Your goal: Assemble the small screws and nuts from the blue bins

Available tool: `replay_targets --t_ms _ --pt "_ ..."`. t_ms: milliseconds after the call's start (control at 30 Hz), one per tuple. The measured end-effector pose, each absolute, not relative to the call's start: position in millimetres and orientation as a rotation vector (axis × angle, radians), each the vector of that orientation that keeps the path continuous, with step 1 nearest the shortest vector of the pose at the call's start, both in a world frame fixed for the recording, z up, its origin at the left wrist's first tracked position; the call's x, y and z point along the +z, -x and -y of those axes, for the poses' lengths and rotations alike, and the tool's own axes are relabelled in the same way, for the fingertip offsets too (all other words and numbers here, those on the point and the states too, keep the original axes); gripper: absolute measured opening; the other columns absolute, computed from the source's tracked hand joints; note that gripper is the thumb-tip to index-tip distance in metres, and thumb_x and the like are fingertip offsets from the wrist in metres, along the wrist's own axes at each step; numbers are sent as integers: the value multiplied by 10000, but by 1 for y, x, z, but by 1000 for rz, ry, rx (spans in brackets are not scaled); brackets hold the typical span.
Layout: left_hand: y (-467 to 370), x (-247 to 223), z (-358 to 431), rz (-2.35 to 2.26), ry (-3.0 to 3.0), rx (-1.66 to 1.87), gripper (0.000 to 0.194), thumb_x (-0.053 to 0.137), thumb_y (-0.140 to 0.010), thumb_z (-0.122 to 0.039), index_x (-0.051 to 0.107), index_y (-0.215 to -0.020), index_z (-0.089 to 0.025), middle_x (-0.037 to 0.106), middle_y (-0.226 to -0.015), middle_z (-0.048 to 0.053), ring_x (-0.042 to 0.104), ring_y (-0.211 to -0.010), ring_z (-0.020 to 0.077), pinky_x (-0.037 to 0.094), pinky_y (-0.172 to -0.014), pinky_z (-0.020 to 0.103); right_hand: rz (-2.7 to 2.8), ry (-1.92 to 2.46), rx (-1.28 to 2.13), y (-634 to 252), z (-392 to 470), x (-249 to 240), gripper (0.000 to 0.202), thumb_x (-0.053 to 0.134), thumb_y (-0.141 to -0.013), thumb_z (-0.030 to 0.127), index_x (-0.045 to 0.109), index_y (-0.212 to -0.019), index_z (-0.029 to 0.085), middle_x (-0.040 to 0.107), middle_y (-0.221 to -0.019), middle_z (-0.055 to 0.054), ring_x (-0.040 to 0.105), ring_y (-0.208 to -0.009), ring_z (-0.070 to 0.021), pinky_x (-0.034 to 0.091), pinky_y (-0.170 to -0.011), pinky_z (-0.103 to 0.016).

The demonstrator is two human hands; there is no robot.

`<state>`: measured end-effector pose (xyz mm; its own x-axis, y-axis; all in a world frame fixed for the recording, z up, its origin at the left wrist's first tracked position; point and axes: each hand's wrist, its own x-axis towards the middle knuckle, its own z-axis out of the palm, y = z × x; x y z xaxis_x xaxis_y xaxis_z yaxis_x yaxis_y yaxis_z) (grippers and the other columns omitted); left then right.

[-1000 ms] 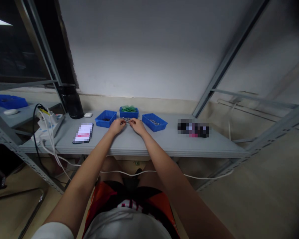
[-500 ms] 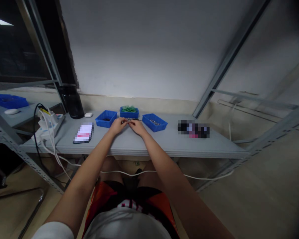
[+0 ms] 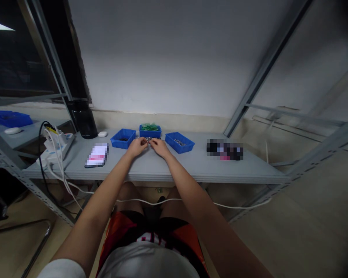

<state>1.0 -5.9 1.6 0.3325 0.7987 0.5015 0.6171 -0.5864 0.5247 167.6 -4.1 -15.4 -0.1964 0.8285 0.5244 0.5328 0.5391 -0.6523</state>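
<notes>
My left hand (image 3: 137, 146) and my right hand (image 3: 159, 147) meet over the middle of the shelf, fingertips pinched close together. What they hold between them is too small to make out. Small metallic pieces (image 3: 149, 138) lie just beyond the fingertips, partly covered by the hands. Left of them stands a blue bin (image 3: 116, 141) with dark small parts inside. Behind is another blue bin (image 3: 150, 134) filled with green pieces (image 3: 149, 127). To the right, a third blue bin (image 3: 188, 148) contains small shiny metal parts (image 3: 179, 142).
A phone (image 3: 97, 155) lies at the left, near a white earbud case (image 3: 102, 134) and a black cylindrical object (image 3: 85, 121). A white power strip (image 3: 58, 148) with cables sits at the left end. A blurred dark object (image 3: 225, 150) rests at the right. Metal posts flank the shelf.
My fingers have shifted slightly, with a small gap showing between the two hands' fingertips. The bins and the other things on the shelf stay in place.
</notes>
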Motion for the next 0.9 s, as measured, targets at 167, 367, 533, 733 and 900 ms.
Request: replay_targets --t_ms 167,367,533,733,900 --pt "0 0 3 -1226 -2390 1035 226 577 -764 -264 701 -907 -141 711 -902 72 620 -809 176 470 -776 267 1862 1104 451 -167 8 -12 231 503 -852 323 679 -848 174 685 -837 -34 579 -760 -144 418 -733 -241" --pt "-1 1 4 -1226 -2421 1038 214 596 -746 -238 708 -889 -125 708 -869 77 615 -777 175 470 -744 259 1901 1071 515 -167 8 -13 230 525 -842 322 686 -842 158 693 -847 -47 593 -766 -155 428 -743 -256" --pt "-1 2 5 -1250 -2426 1038 211 596 -747 -253 709 -873 -127 703 -848 75 607 -755 169 465 -730 254 1910 1051 544 -167 5 -14 225 507 -837 298 685 -827 161 687 -829 -42 588 -770 -155 429 -744 -257" --pt "-2 3 7 -1244 -2405 1046 225 578 -757 -282 701 -862 -126 699 -833 72 593 -735 166 458 -711 256 1903 1074 563 -167 4 -14 213 470 -818 223 659 -741 163 655 -715 -16 554 -685 -139 432 -706 -249" --pt "-2 4 8 -1225 -2432 1007 227 542 -759 -265 698 -853 -130 697 -807 58 587 -714 160 456 -705 252 1775 1079 587 -167 1 -17 184 519 -778 217 652 -898 175 671 -838 -18 580 -735 -132 447 -741 -252"
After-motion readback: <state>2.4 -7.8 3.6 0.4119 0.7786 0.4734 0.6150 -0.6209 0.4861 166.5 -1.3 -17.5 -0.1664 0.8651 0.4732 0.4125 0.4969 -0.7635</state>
